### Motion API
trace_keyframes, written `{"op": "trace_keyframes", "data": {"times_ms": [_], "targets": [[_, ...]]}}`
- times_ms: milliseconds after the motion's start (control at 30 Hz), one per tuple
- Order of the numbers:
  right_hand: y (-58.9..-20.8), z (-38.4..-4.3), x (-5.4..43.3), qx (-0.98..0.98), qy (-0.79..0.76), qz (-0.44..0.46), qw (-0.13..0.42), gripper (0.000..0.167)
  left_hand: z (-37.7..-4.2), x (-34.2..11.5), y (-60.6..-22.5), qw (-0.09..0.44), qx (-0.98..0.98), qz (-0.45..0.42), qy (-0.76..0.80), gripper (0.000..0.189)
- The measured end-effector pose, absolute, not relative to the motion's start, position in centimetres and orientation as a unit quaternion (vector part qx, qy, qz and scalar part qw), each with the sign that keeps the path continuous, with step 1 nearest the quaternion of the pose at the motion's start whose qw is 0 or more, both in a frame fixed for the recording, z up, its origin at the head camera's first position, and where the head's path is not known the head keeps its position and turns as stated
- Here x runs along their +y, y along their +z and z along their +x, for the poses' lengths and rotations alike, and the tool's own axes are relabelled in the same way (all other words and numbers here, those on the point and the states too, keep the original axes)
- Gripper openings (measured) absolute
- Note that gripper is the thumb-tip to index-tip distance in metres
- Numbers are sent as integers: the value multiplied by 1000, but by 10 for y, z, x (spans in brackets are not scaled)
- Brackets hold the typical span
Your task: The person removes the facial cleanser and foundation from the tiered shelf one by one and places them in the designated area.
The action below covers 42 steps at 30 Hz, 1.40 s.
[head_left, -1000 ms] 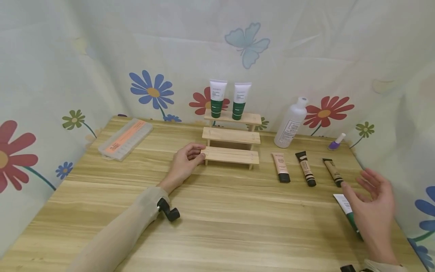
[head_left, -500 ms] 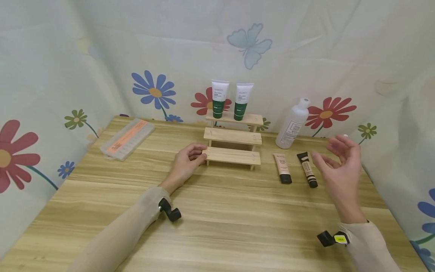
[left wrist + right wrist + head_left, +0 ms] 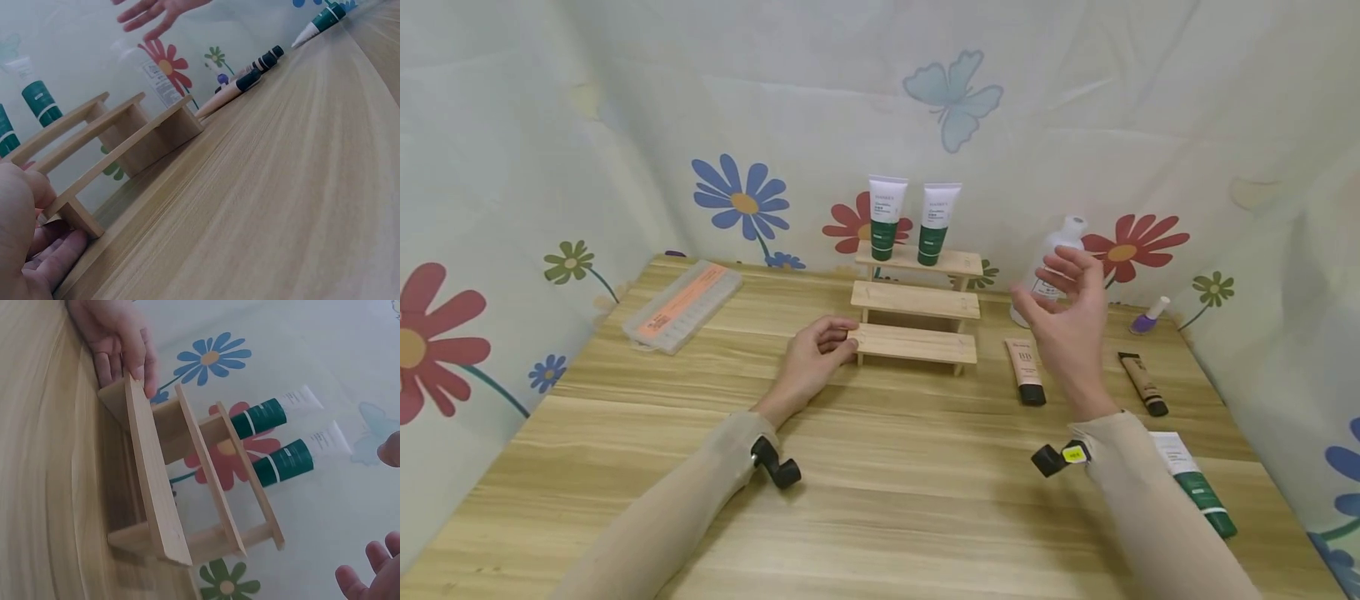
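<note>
A three-step wooden display stand [image 3: 917, 343] stands at the back of the table. My left hand [image 3: 811, 358] grips the left end of its lowest step, thumb on top, fingers curled by the leg in the left wrist view. Two white-and-green squeeze tubes [image 3: 887, 218] stand upright on the top step. My right hand [image 3: 1069, 329], fingers spread and slightly bent, holds nothing. In the head view it hovers in front of a white plastic bottle [image 3: 1069, 229], hiding part of it. A pink BB cream tube [image 3: 1024, 367] lies just left of that hand's wrist.
Right of the right arm lie a tan-and-black tube [image 3: 1142, 383] and another white-and-green tube [image 3: 1197, 483]. A purple nail polish bottle [image 3: 1145, 321] stands behind them. A clear plastic case [image 3: 685, 307] lies at the back left. A floral curtain [image 3: 820, 100] surrounds the table.
My right hand has moved left from above the tubes at the right to before the white bottle, now covering the striped black-and-tan tube. My left hand has stayed on the stand.
</note>
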State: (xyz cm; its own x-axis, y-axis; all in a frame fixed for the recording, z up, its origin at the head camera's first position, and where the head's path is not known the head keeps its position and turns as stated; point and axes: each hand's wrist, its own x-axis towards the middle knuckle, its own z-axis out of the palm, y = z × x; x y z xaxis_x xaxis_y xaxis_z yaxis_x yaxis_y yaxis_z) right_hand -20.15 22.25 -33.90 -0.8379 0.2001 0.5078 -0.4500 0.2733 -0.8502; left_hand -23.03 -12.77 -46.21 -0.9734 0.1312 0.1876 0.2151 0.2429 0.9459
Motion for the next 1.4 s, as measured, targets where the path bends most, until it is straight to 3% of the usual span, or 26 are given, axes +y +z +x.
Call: {"op": "trace_keyframes", "data": {"times_ms": [800, 1400], "targets": [[-346, -288, 141, -733, 633, 65, 243, 73, -231, -129, -464, 33, -790, -109, -603, 26], [-350, -311, 114, -755, 601, 57, 256, 66, -233, -127, -463, 36, -787, -110, -606, 26]]}}
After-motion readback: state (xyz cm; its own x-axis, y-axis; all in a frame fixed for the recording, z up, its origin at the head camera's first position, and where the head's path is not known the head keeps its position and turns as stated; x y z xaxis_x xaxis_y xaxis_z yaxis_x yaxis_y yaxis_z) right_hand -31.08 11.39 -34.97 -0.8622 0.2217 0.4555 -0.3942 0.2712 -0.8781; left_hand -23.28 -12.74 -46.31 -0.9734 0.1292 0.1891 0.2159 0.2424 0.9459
